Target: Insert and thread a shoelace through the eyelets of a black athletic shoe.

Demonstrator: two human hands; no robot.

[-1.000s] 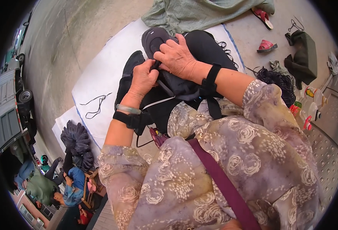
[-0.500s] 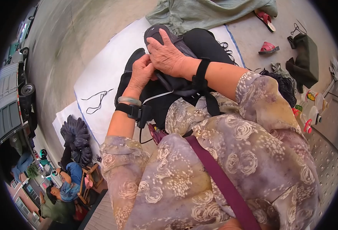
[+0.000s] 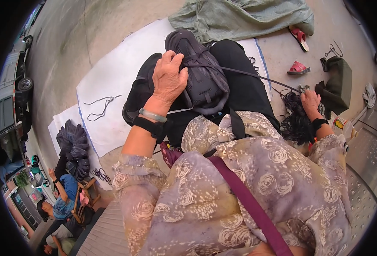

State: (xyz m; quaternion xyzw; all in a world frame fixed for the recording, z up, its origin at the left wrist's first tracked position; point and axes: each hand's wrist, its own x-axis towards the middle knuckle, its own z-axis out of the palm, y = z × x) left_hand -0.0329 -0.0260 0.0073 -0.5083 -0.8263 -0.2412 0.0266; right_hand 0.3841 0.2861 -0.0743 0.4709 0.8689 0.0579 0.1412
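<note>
Gripping lace (image 3: 258,77) in right hand (image 3: 311,101), stretched from shoe (image 3: 203,83) toward three o'clock; curling nearer left hand (image 3: 169,77) at shoe's nine, cannot tell if gripping.

short line of small dark lettering on grey shoe (image 3: 200,76), low down toward collar end, reads right way up from person's seat. multicoloured label (image 3: 339,123), some yellow in it, wrapped on pale container (image 3: 345,128) off at right; print too blurred from here. any markings on grey truck (image 3: 4,113), far left, too small to tell.
</note>
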